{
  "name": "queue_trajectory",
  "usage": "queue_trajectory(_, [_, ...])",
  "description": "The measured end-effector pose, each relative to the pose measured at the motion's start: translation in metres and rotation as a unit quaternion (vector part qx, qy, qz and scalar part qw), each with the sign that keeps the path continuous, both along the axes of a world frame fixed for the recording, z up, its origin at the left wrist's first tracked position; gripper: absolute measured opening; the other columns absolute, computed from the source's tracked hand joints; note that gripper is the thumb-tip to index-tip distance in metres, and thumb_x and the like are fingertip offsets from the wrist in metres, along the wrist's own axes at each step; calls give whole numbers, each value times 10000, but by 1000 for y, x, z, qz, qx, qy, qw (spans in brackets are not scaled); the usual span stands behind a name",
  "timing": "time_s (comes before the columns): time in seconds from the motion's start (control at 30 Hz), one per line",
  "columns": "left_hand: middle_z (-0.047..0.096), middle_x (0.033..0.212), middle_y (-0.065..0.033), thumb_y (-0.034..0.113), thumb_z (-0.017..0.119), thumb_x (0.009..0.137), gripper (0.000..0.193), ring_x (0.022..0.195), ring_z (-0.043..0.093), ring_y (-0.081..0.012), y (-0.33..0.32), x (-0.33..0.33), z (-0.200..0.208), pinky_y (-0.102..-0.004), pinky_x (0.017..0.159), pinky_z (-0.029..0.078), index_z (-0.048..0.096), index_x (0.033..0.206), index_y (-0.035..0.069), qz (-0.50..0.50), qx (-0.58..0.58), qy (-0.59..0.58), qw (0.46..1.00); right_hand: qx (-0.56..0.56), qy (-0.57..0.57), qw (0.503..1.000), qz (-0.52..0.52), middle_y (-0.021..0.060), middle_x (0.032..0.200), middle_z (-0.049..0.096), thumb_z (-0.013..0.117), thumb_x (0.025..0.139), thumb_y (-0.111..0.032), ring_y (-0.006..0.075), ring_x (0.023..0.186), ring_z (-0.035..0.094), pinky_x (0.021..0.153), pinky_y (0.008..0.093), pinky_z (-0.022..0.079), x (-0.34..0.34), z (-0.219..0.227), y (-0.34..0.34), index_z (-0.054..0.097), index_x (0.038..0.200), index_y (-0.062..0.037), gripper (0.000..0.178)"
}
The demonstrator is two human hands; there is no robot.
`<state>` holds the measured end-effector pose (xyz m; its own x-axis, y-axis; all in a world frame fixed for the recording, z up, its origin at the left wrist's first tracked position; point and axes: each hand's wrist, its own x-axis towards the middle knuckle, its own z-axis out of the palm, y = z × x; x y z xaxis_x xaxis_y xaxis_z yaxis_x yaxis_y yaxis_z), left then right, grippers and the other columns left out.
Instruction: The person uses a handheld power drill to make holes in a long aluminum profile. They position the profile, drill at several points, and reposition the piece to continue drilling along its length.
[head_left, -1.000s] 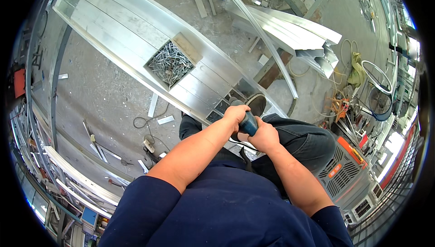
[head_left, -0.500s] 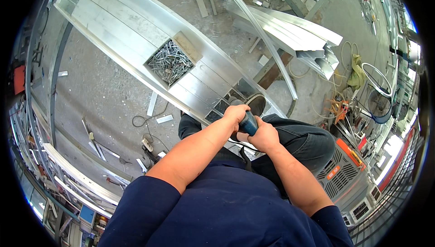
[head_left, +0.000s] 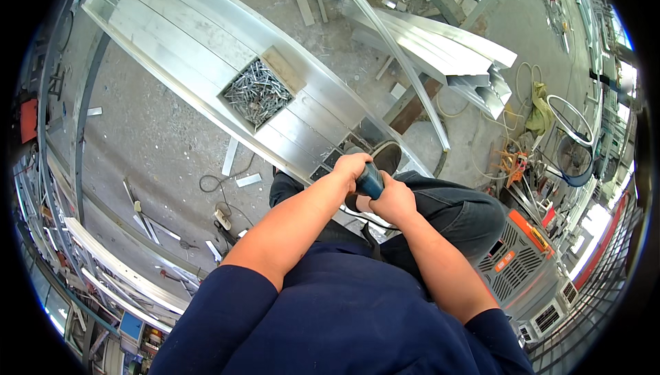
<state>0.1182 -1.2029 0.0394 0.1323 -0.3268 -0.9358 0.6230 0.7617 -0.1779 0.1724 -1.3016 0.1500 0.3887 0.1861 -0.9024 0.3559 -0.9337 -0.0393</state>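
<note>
Both of my hands are closed around a blue power tool [head_left: 370, 181] with a grey front end; its exact kind is hard to make out. My left hand [head_left: 353, 169] wraps the front of its body, and my right hand [head_left: 395, 201] grips the rear, where a dark cord trails off. The tool's front points at the near end of a long silver metal panel [head_left: 199, 59], close to square openings between its profiles. My fingers hide the working tip. Farther up the panel, an open box [head_left: 260, 94] full of screws or rivets rests on it.
One of my shoes [head_left: 386, 158] is beside the panel end. Folded metal profiles [head_left: 447, 45] and a long thin bar [head_left: 399, 45] lie to the right. A grey-orange machine [head_left: 515, 258] stands at my right knee. Offcuts [head_left: 249, 180] and a cable litter the floor at left.
My hands and the blue power tool have shifted slightly left, with the same two-handed grip. My right forearm and knee have also moved a little left. The screw box stays put.
</note>
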Motion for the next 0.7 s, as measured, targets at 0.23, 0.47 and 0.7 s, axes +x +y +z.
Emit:
queue_trajectory(0.23, [657, 924, -167, 245, 655, 863, 295, 760, 685, -294, 2, -7, 17, -497, 677, 590, 615, 1009, -8, 7, 11, -16, 1000, 16, -18, 999, -36, 204, 997, 703, 759, 698, -341, 369, 967, 674, 854, 428, 527, -4, 17, 1, 501, 1364, -72, 763])
queue_trajectory(0.47, [632, 920, -174, 320, 699, 821, 458, 742, 673, -293, -20, 27, 52, -454, 650, 581, 595, 1019, -80, -44, 54, -124, 990, 105, -89, 975, -175, 222, 923, 690, 721, 651, -146, 347, 855, 680, 797, 394, 521, 8, 40, -33, 553, 1284, -18, 667])
queue_trajectory(0.7, [638, 862, -153, 306, 684, 836, 397, 701, 669, -286, -17, 46, 44, -434, 650, 580, 613, 964, -63, 4, 43, -116, 992, 72, -45, 973, -214, 222, 933, 682, 695, 652, -104, 319, 861, 672, 784, 379, 515, 31, 31, -22, 578, 1234, 19, 606])
